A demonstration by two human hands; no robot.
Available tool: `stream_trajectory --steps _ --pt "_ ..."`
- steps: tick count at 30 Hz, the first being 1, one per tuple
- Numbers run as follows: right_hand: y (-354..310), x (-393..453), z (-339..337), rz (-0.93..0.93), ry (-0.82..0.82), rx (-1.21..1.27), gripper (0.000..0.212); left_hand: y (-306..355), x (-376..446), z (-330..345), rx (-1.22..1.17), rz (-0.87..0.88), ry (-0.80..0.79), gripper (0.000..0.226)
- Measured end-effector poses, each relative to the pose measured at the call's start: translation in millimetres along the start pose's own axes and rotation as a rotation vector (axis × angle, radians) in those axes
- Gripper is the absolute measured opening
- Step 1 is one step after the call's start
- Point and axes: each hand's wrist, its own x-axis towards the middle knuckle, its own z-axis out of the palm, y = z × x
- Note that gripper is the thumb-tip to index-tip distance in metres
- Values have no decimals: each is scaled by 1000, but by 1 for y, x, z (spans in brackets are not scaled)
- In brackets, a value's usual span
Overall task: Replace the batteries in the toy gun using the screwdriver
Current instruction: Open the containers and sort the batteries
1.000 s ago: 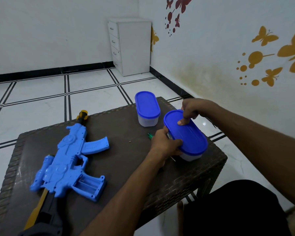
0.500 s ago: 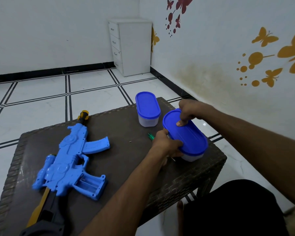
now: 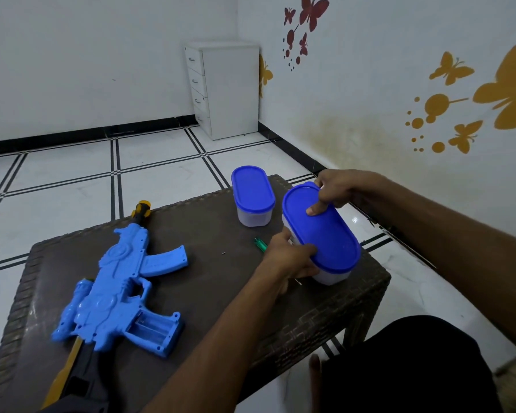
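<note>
White tiled floor and butterfly-stickered walls surround a dark woven table (image 3: 209, 222). Left of the nearer container (image 3: 325, 234), the blue toy gun (image 3: 116, 293) is laid flat, its battery bay open, muzzle yellow. That container's side is gripped by the left hand (image 3: 289, 257); its blue lid's far end is pinched by the right hand (image 3: 337, 189). Beside it, a green screwdriver (image 3: 260, 244) is seen.

- You have no readable text, label, brand, number or sign anywhere in this view.
- Your toy gun (image 3: 113, 296) shows only moulded relief on its blue shell, with no letters you can make out.
- Your two blue container lids are plain.
</note>
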Motion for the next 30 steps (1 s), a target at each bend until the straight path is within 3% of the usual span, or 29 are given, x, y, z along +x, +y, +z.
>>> stream_trajectory --steps 4,7,11,18,25,30 --pt "5 -4 -2 -21 -37 206 30 -8 -5 -4 -1 103 -12 68" --pt "13 -6 3 -40 -11 354 42 -9 -7 -6 65 164 -26 74" --pt "18 -15 10 -90 15 555 35 -12 -12 -12 306 241 8 59" --pt "29 -22 24 -144 169 711 27 -17 -17 -13 679 475 150 54" --pt "44 -33 22 -189 220 1092 27 -15 -12 -8 773 523 173 48" --pt "51 -45 13 -208 257 1338 18 -14 -8 -7 617 450 140 50"
